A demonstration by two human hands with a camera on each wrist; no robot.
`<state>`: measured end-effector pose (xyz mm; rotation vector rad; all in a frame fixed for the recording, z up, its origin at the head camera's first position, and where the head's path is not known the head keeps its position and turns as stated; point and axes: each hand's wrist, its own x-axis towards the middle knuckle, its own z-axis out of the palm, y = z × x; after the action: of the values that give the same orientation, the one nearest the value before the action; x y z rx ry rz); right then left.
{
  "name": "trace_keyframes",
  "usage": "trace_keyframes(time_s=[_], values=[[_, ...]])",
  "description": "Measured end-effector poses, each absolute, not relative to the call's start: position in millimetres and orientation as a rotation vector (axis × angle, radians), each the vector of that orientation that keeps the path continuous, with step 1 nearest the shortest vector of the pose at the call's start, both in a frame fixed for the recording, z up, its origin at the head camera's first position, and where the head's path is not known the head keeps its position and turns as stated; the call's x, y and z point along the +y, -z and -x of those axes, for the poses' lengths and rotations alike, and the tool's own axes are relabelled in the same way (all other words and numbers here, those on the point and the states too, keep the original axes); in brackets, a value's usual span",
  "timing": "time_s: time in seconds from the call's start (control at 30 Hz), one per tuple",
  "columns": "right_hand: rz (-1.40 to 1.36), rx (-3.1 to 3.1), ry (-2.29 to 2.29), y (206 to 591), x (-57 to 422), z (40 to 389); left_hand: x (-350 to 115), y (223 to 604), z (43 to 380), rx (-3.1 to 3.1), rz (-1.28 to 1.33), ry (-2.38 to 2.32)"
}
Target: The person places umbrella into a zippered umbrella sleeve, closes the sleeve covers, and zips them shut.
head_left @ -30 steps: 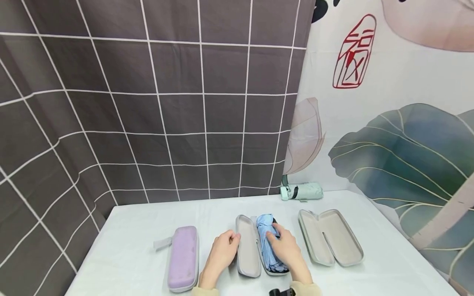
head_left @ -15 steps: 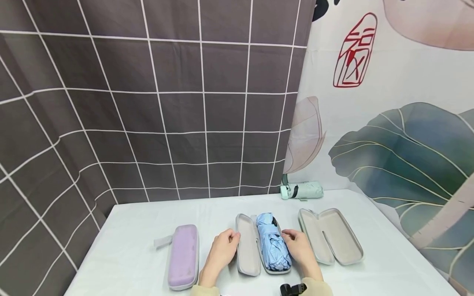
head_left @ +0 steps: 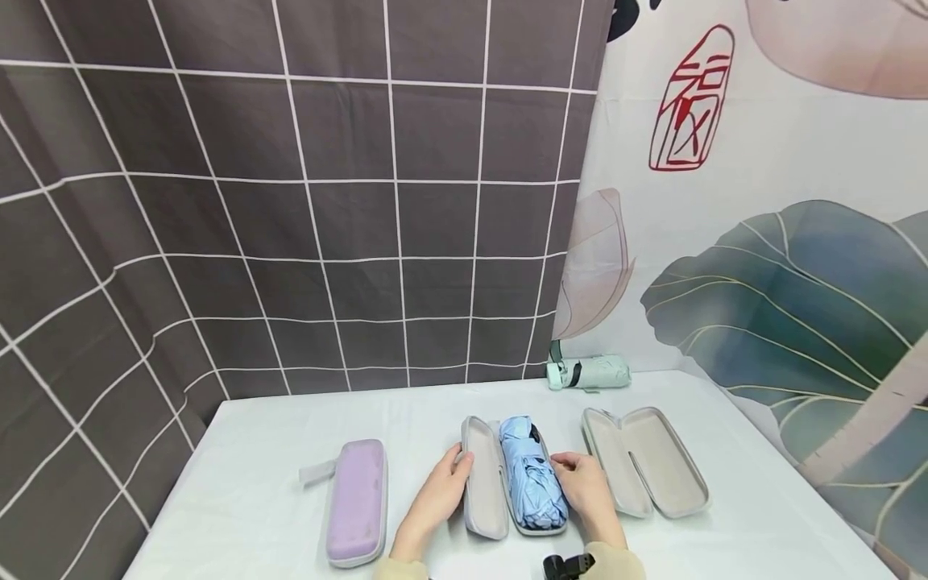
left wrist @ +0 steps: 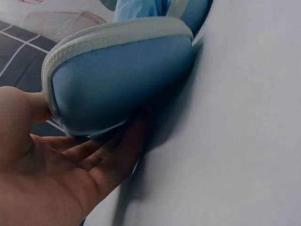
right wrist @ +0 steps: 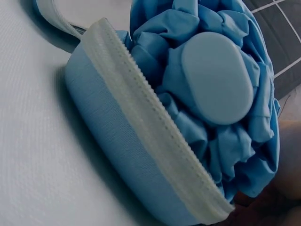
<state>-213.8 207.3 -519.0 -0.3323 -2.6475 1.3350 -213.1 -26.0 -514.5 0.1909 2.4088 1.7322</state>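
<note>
A blue folding umbrella (head_left: 535,487) lies in the right half of an open zip case (head_left: 486,487) with a pale grey lining. Its bunched cloth and oval end cap (right wrist: 216,77) bulge above the zipper edge in the right wrist view. My left hand (head_left: 437,498) grips the case's other half, thumb at the rim and fingers under the blue shell (left wrist: 117,84). That half is tipped up off the table along its outer side. At the case's right edge, beside the umbrella, my right hand (head_left: 589,490) pinches the rim; its fingertips are mostly hidden in the right wrist view.
To the left lies a closed purple case (head_left: 358,503) with a grey strap. A second open case (head_left: 667,463) with pale lining lies to the right. A mint green folded umbrella (head_left: 590,372) rests at the table's back edge, by the patterned curtain.
My right hand has left the top of the blue umbrella and moved right to the case's edge. The left hand has slid further under its half, tipping it slightly.
</note>
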Motion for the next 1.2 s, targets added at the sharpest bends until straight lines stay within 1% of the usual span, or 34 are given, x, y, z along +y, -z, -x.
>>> trace_keyframes(time_s=[0.27, 0.5, 0.63, 0.87, 1.2], values=[[0.340, -2.651, -1.336, 518, 205, 214, -18, 515, 211, 2.231, -0.202, -1.873], [0.352, -2.649, -1.348, 518, 205, 214, -11, 509, 207, 2.073, -0.197, -1.960], [0.356, -2.641, -1.371, 518, 205, 214, -7, 505, 204, 2.017, -0.240, -1.976], [0.350, -2.636, -1.362, 519, 205, 214, 5, 497, 196, 2.250, -0.296, -1.812], [0.344, -2.637, -1.381, 518, 207, 213, 19, 489, 186, 2.427, -0.342, -1.722]])
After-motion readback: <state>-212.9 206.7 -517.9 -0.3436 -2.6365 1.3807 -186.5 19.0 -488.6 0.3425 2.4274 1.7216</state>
